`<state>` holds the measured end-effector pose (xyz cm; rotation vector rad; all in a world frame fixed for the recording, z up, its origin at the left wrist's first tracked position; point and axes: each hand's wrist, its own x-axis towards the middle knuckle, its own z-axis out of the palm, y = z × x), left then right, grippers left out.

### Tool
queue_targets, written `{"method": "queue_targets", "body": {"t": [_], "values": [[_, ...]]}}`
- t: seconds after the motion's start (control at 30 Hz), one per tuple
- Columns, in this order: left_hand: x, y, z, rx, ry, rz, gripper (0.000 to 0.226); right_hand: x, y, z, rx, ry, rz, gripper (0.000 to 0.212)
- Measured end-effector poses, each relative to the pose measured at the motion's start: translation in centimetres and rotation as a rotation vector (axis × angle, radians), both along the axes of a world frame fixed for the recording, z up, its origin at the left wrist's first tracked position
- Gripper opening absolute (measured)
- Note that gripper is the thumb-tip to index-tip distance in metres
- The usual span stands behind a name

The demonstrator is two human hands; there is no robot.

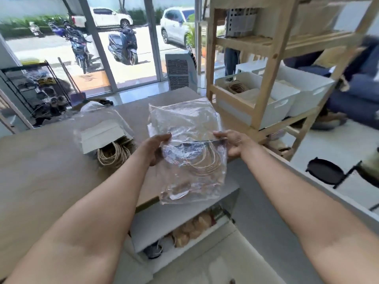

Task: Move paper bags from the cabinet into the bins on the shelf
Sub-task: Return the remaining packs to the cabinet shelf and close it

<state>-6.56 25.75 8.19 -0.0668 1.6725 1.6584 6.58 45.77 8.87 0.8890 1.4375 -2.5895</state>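
A clear plastic pack of paper bags (190, 148) with twine handles is held up over the cabinet's top edge. My left hand (155, 148) grips its left side and my right hand (233, 144) grips its right side. A second pack of white paper bags (102, 136) with twine handles lies on the brown cabinet top (41, 171). Below, the open cabinet (176, 220) shows a white shelf with brown paper bags (192, 228) under it. To the right stands a wooden shelf (264, 95) with white bins (272, 107); the nearest one holds white bags and twine.
A grey perforated bin (240, 22) sits on the upper shelf level. A white air cooler (180, 70) stands by the glass doors. A black wire rack (34, 91) is at the left. A small black stool (326, 171) stands on the floor at the right.
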Motion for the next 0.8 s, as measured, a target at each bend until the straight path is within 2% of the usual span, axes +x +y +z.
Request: {"method": "queue_targets", "body": {"t": [0.17,0.27,0.33,0.37,0.43,0.47,0.6,0.7,0.8], "values": [[5.4,-0.3,0.7,0.045,0.012,-0.193,0.021,9.1,-3.1,0.4,-0.003,0.054,-0.192,0.021],[9.0,0.8,0.9,0.018,0.023,-0.292,0.041,14.1,-3.3,0.2,0.011,0.072,-0.272,0.02],[11.7,1.5,0.8,-0.001,0.023,-0.345,0.045,17.4,-3.4,0.1,0.031,0.076,-0.33,0.021],[12.7,1.8,0.5,0.017,0.013,-0.352,0.054,18.9,-3.5,0.1,0.038,0.066,-0.349,0.02],[14.4,2.7,-0.9,0.039,-0.005,-0.386,0.085,21.9,-3.5,-0.4,0.045,0.049,-0.382,0.02],[15.5,3.2,-1.8,0.064,-0.017,-0.399,0.091,23.6,-3.5,-0.8,0.049,0.042,-0.4,0.02],[21.1,3.2,-3.6,0.146,-0.021,-0.378,0.052,28.9,-3.9,-3.1,0.03,0.005,-0.45,0.019],[24.7,2.2,-6.0,0.155,-0.053,-0.37,0.045,32.1,-4.6,-5.9,0.021,-0.027,-0.459,0.018],[27.2,0.7,-8.9,0.082,-0.098,-0.348,0.036,34.1,-5.7,-9.0,-0.038,-0.064,-0.457,0.018]]}}
